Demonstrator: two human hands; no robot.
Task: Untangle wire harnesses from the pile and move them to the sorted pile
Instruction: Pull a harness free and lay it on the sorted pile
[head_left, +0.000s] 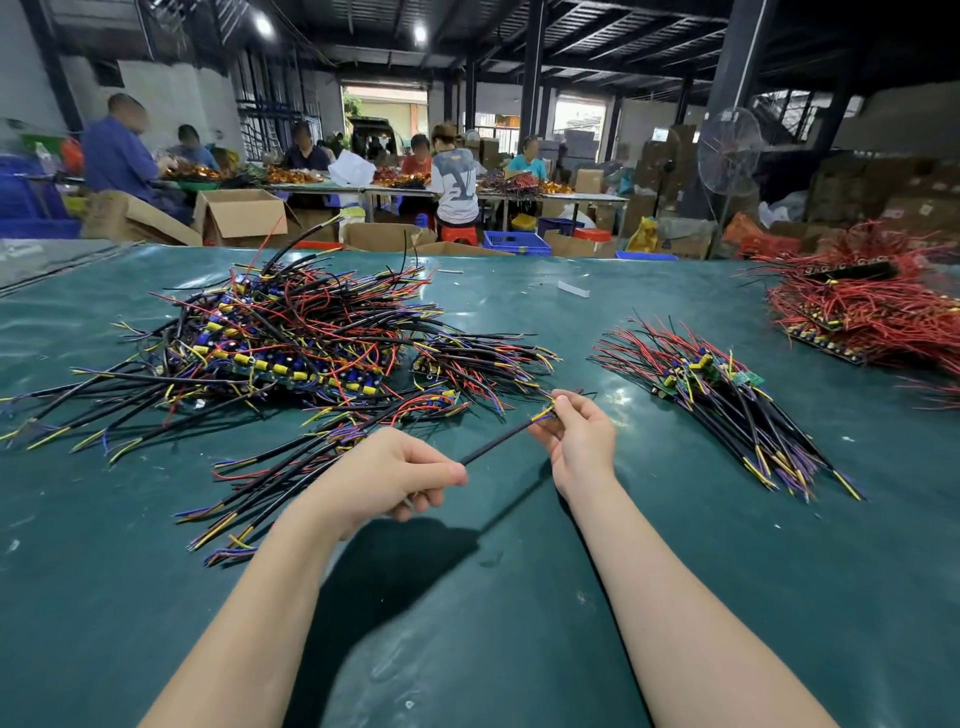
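The left hand (387, 475) is curled, with thumb and forefinger pinching the near end of one wire harness (498, 441). The right hand (579, 439) pinches the far end of the same harness between thumb and fingertips, at the point where yellow and blue wire ends fan out of the black sheath. The harness spans the gap between the two hands as a straight, taut black line. It rises from the left hand toward the right and is held above the green table (519, 623), where it casts a thin shadow. The tangled pile (291, 338) lies beyond and to the left of the left hand, and is a dense mound of black, red, yellow and blue leads with small blue and yellow parts in it. A looser group of harnesses (280, 467) trails from that mound toward the left forearm, just beside the left hand. The sorted pile (727, 400) lies to the right of the right hand, well apart from it, its harnesses laid roughly parallel with the black sheaths pointing toward the near right. A red wire heap (872, 312) sits at the far right edge of the table. Workers (457, 176) sit at benches across the room.
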